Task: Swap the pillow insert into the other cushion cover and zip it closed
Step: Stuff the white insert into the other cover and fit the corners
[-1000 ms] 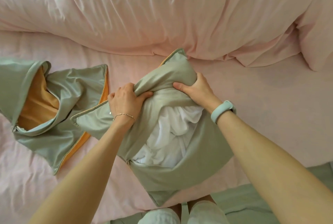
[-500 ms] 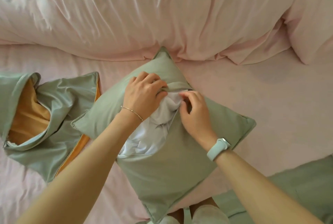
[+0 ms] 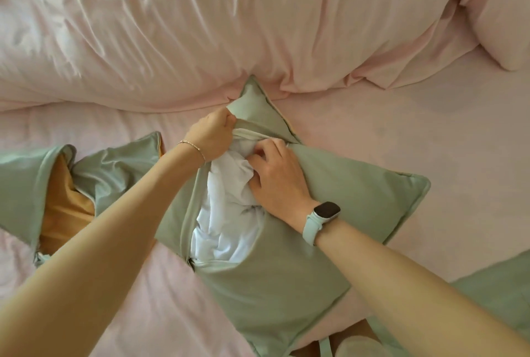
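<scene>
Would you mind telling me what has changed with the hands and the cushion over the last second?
The left hand moved up to grip the cushion cover edge near its far corner. The right hand came down to the opening and tucks in the white insert. The zip stays open; the empty cover lies unmoved.

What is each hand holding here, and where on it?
Left hand grips the green cover at the opening's far edge; right hand pinches the opposite edge.

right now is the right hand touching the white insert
Touching. The head view shows the right hand with fingertips pressed into the white insert at the cover's open zip.
</scene>
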Demonstrator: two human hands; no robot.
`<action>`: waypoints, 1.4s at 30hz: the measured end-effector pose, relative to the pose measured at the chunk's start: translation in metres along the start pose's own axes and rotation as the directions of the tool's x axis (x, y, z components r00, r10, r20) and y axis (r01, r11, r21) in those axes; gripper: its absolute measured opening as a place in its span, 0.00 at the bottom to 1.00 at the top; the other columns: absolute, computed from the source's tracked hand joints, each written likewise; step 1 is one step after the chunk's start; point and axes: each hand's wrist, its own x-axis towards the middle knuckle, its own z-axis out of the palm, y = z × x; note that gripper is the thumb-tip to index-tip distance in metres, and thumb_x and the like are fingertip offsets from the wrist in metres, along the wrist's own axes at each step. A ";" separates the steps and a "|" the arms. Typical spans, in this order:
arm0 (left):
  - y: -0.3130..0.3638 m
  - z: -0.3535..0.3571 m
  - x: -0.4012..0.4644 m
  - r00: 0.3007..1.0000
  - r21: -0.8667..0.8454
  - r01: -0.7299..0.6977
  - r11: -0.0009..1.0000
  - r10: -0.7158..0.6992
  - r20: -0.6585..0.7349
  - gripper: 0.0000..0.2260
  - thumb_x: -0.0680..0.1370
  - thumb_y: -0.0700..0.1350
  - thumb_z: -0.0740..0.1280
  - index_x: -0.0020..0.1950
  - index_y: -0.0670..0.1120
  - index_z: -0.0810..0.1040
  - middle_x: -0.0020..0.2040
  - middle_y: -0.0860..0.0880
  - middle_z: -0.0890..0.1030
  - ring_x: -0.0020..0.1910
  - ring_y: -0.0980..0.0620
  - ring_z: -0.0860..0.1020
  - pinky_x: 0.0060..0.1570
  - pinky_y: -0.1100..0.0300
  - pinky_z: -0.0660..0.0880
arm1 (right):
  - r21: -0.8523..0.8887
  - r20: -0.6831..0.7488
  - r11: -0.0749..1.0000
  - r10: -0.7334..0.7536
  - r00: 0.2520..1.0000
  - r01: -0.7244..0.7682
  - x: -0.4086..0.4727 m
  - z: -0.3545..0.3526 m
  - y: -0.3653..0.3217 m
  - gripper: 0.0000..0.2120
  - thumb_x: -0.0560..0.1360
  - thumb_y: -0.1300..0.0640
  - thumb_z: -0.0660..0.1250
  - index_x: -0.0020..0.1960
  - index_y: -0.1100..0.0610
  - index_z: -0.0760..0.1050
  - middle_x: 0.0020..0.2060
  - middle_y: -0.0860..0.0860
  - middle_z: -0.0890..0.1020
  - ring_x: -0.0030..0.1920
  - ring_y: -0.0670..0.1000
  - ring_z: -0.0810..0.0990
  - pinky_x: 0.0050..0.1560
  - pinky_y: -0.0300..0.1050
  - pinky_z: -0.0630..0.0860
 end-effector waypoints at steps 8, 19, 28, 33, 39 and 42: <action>-0.006 -0.016 -0.005 0.931 0.115 -0.340 0.933 0.317 0.181 0.17 0.70 0.50 0.72 0.56 0.52 0.71 0.31 0.49 0.71 0.34 0.46 0.70 0.39 0.54 0.68 | 0.167 0.023 0.984 0.056 0.998 -0.059 -0.011 -0.001 0.002 0.14 0.68 0.59 0.55 0.45 0.62 0.76 0.48 0.58 0.79 0.49 0.59 0.75 0.48 0.52 0.73; -0.007 0.005 0.010 0.879 0.237 -0.364 0.900 0.417 -0.233 0.11 0.79 0.48 0.61 0.52 0.41 0.76 0.46 0.42 0.81 0.45 0.37 0.77 0.40 0.52 0.68 | 0.350 0.194 0.876 0.280 0.940 -0.333 0.012 -0.007 -0.011 0.20 0.81 0.49 0.49 0.67 0.60 0.65 0.41 0.55 0.83 0.47 0.57 0.77 0.44 0.42 0.60; -0.003 0.001 0.010 0.967 -0.031 -0.207 0.978 0.200 -0.161 0.10 0.78 0.47 0.62 0.50 0.42 0.77 0.41 0.49 0.76 0.48 0.42 0.75 0.45 0.55 0.68 | 0.321 0.190 0.690 0.624 0.758 -0.649 0.023 -0.010 -0.027 0.24 0.75 0.40 0.62 0.60 0.58 0.66 0.53 0.56 0.80 0.54 0.59 0.77 0.48 0.49 0.68; -0.004 0.002 0.004 0.960 -0.023 -0.211 0.977 0.203 -0.191 0.09 0.78 0.47 0.63 0.51 0.43 0.78 0.40 0.51 0.75 0.46 0.45 0.75 0.42 0.58 0.65 | 0.259 0.217 0.696 0.633 0.743 -0.669 0.024 -0.009 -0.031 0.16 0.77 0.46 0.60 0.58 0.57 0.71 0.49 0.54 0.81 0.51 0.58 0.77 0.45 0.46 0.64; -0.007 0.000 -0.002 0.955 0.023 -0.115 0.993 0.116 -0.274 0.11 0.79 0.50 0.61 0.51 0.45 0.78 0.44 0.48 0.80 0.47 0.43 0.75 0.40 0.56 0.65 | 0.252 0.097 0.915 0.300 0.949 -0.315 0.009 -0.005 -0.022 0.11 0.77 0.58 0.60 0.37 0.59 0.67 0.37 0.59 0.72 0.41 0.59 0.73 0.40 0.43 0.62; -0.006 -0.003 -0.003 0.964 0.001 -0.069 0.998 0.067 -0.258 0.10 0.78 0.50 0.62 0.48 0.46 0.78 0.42 0.47 0.79 0.47 0.43 0.75 0.41 0.57 0.66 | 0.205 -0.008 0.962 0.187 0.982 -0.182 -0.009 -0.010 -0.023 0.12 0.74 0.55 0.57 0.36 0.60 0.69 0.40 0.56 0.69 0.41 0.53 0.66 0.42 0.42 0.64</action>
